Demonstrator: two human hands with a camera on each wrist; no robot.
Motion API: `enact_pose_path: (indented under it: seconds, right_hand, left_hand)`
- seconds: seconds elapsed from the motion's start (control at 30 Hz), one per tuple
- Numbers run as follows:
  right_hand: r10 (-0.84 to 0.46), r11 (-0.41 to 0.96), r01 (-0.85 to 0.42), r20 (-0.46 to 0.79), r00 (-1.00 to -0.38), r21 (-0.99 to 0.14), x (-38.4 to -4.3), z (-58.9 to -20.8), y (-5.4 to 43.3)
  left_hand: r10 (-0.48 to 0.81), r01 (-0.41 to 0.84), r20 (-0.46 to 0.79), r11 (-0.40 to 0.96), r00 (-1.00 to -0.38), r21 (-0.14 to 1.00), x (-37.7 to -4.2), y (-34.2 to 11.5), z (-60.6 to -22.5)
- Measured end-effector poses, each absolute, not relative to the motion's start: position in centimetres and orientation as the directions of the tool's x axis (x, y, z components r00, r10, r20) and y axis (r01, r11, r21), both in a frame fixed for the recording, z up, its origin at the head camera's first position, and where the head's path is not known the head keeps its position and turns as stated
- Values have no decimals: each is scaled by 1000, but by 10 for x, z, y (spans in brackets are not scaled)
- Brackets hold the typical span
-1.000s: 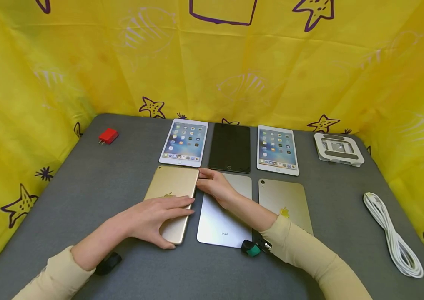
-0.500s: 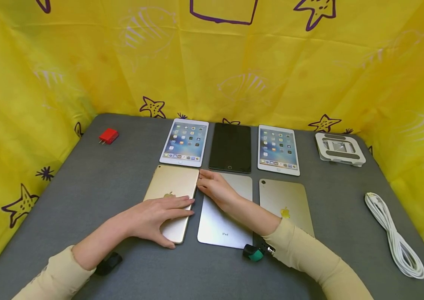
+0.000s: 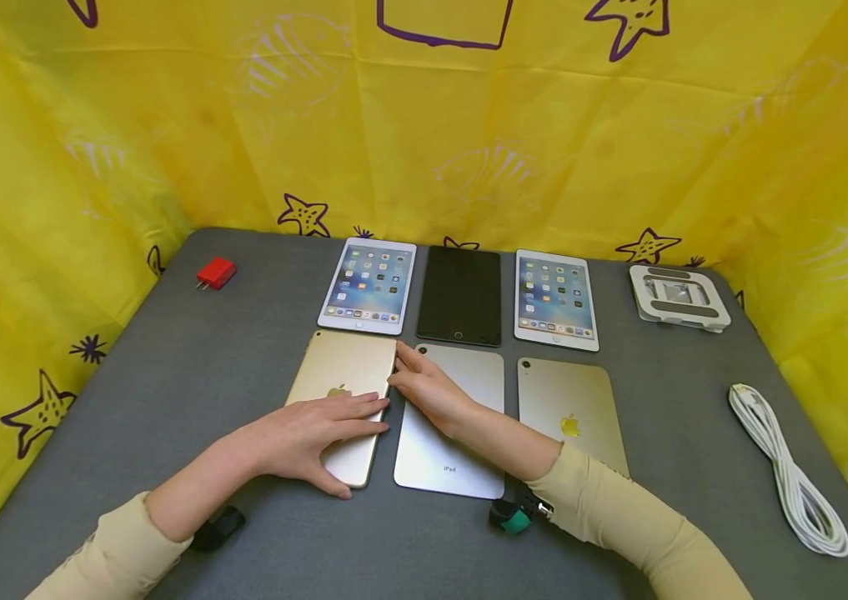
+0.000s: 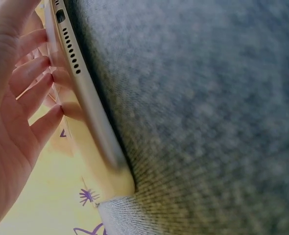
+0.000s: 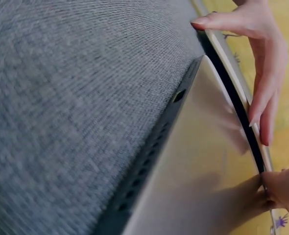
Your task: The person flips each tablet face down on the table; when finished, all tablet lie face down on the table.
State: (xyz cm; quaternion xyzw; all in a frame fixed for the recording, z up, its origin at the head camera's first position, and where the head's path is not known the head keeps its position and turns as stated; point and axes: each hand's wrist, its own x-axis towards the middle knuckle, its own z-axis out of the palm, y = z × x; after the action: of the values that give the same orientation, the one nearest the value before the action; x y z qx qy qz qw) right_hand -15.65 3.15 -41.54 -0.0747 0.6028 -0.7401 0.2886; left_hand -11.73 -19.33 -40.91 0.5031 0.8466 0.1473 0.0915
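A gold tablet [image 3: 354,362] lies back up at the left end of the front row. My left hand [image 3: 318,437] rests across its lower part with fingers spread, fingertips near the right edge and thumb by the bottom corner. In the left wrist view, the fingers [image 4: 39,83] lie along the tablet's back [image 4: 93,169]. My right hand [image 3: 434,392] touches the gold tablet's right edge near the upper corner, over a silver tablet [image 3: 439,467] lying back up beside it. The right wrist view shows a narrow gap between both tablets; the right fingertips [image 5: 281,188] are partly out of frame.
Two white-framed tablets [image 3: 369,287] and a black one [image 3: 459,296] line the back row. Another gold-toned tablet [image 3: 569,400] lies front right. A red charger plug [image 3: 216,272] stands far left; a white folding stand [image 3: 679,298] and coiled white cable [image 3: 791,475] lie right.
My right hand has shifted slightly along the gold tablet's edge, uncovering the silver tablet's camera corner. The left hand and the tablets hold their places.
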Motion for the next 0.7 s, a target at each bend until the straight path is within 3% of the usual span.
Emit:
enact_pose_path:
  seconds: [0.7]
  right_hand:
    - [-434, 24, 309, -289, -853, -951, -150, -414, 23]
  left_hand:
    - [869, 810, -18, 468, -494, 353, -115, -194, -412]
